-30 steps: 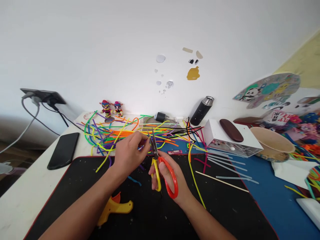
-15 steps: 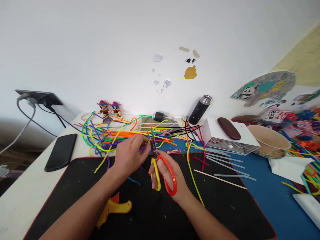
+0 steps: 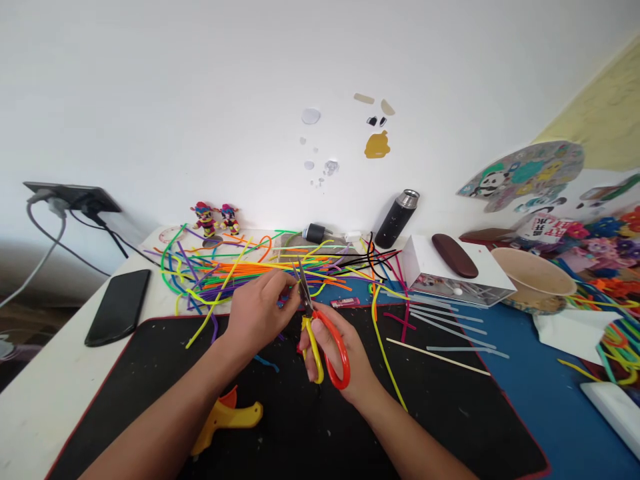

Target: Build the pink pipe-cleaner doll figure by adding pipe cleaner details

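Scissors with one red and one yellow handle are in my right hand, their blades pointing away from me and slightly apart. My left hand is beside the blades, thumb and fingertips pinched together. A small yellowish bit shows at those fingertips by the blades; most of it is hidden, so I cannot make out what it is. Just beyond both hands lies a heap of coloured pipe cleaners, in orange, purple, green, yellow and black. Beneath my hands is a black mat with a red edge.
A yellow glue gun lies near my left forearm. A phone is at the left. Along the right are glue sticks, a wooden stick, a white box, a black flask and a bowl.
The view has shifted slightly. The scissor blades look a little closer together, while my left hand keeps its pinch beside them.
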A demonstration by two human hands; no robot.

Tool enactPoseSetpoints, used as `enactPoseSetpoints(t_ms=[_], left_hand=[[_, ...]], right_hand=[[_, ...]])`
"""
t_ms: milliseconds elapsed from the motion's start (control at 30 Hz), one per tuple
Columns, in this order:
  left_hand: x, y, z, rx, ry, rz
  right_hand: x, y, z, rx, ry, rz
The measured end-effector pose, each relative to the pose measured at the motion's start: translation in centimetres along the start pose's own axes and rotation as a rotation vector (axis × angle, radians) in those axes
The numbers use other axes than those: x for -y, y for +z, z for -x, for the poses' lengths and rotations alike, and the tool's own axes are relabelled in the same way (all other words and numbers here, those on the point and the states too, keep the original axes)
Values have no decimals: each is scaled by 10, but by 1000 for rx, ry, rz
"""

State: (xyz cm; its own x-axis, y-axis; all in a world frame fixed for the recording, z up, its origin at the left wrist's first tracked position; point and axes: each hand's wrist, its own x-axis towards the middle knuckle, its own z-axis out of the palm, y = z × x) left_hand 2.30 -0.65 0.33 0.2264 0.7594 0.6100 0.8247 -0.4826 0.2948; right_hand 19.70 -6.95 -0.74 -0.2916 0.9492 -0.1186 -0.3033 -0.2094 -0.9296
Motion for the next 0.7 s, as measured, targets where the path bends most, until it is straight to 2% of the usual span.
enactPoseSetpoints(t_ms=[200,467,700], left_hand=[[-1,1,0,-8,24,42],[-3,1,0,88,-76,53],[-4,4,2,100,-57,60]], right_hand=[[-5,-2,-2,-26,15,-21],[-4,-2,-1,-59,62,-57],[-7,-2,2,-71,78,-43]])
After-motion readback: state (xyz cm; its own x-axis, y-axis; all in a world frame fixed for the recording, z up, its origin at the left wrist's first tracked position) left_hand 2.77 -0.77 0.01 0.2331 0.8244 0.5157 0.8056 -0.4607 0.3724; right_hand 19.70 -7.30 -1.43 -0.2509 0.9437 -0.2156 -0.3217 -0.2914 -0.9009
